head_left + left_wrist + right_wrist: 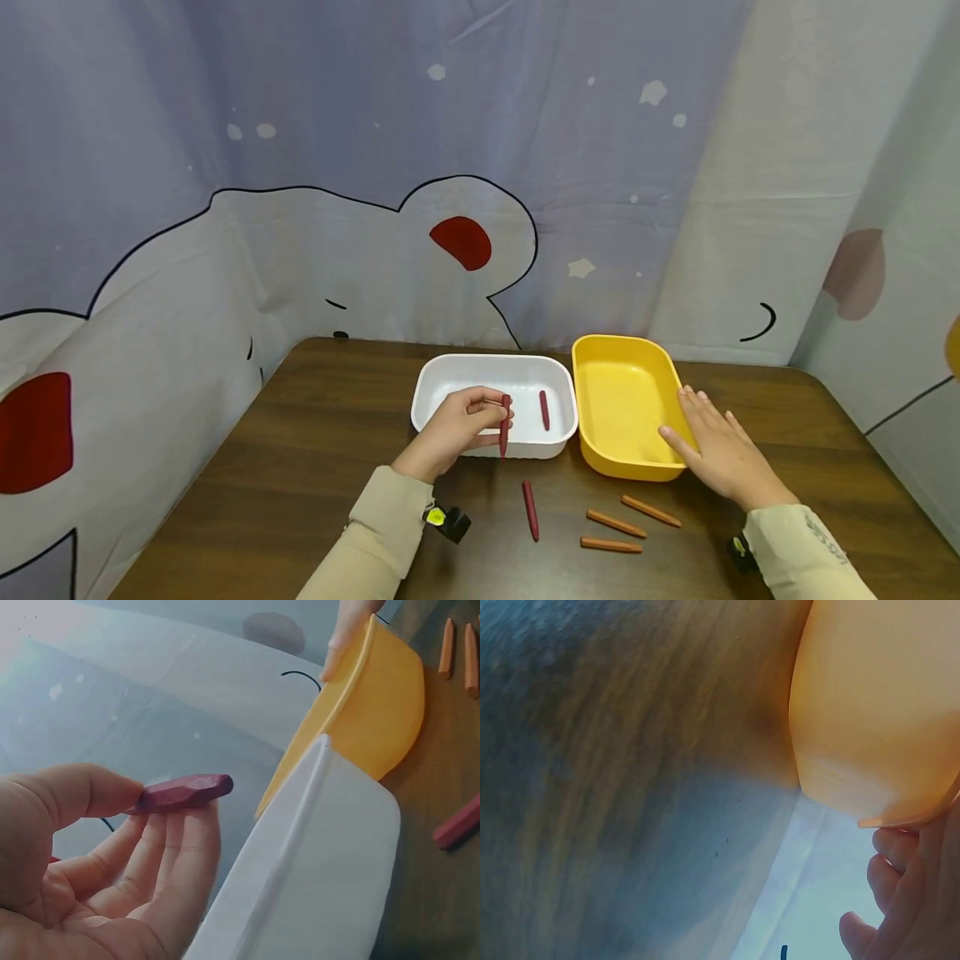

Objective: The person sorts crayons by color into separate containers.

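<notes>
My left hand (462, 423) pinches a dark red crayon (505, 426) between thumb and fingertips, above the near side of the white tray (493, 452). In the left wrist view the held crayon (187, 791) shows a faceted side and a blunt end. Inside the white tray lies another dark red crayon (544, 410). My right hand (722, 450) rests on the right rim of the yellow tray (630, 400) with its fingers extended. The right wrist view shows those fingers (889, 881) beside the tray's wall (877, 712).
On the brown table (300, 483), a dark red crayon (530, 510) lies in front of the white tray. Three orange crayons (616, 523) lie before the yellow tray. The trays stand side by side near the back edge, with a printed curtain (360, 267) behind.
</notes>
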Demonstrator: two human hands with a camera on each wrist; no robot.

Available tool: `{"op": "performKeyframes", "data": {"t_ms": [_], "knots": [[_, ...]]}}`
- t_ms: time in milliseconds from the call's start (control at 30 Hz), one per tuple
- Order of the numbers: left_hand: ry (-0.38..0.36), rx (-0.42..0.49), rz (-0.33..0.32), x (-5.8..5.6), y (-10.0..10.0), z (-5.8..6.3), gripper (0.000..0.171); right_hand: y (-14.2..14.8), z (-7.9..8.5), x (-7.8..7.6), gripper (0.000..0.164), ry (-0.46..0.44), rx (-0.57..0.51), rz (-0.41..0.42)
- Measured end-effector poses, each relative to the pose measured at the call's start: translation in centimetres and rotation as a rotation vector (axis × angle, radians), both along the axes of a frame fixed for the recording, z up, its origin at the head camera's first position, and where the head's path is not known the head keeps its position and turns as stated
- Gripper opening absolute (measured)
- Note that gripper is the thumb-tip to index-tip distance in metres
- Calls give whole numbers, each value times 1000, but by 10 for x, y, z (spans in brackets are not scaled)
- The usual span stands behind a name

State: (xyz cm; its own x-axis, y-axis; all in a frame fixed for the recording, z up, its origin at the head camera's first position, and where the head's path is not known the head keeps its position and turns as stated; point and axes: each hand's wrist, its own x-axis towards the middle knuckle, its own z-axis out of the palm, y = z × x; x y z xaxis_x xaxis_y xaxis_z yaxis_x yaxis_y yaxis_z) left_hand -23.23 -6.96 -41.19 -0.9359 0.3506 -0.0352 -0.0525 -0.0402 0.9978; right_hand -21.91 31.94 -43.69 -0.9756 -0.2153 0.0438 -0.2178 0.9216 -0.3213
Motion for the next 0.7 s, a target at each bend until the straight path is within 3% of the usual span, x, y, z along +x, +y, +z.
{"op": "performKeyframes", "data": {"t_ms": [400,700], "knots": [[-83,57,45,-35,18,3,35,0,0,2,85,5,-8,-4],[-138,76,78,-52,27,-1,30,0,0,0,84,7,2,-8]]}}
